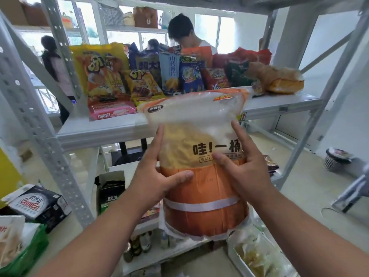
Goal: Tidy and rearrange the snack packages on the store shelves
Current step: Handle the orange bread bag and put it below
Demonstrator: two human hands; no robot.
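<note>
I hold a big clear-and-orange bag of chips [201, 192] upright in front of the white shelf [99, 130]. My left hand [153, 174] grips its left side, thumb across the orange band. My right hand [243, 162] grips its right side, thumb over the printed label. On the shelf behind stand several snack bags: yellow chip bags [101, 76], blue bags [189, 76], red bags [239, 58] and a pink wafer pack [111, 111] lying flat at the front.
A bread-like pack [279, 78] lies at the shelf's right end. A person [185, 37] stands behind the shelf, another person [54, 64] at far left. Boxes [38, 204] and a green basket [30, 252] sit lower left; more bags [257, 254] lie lower right.
</note>
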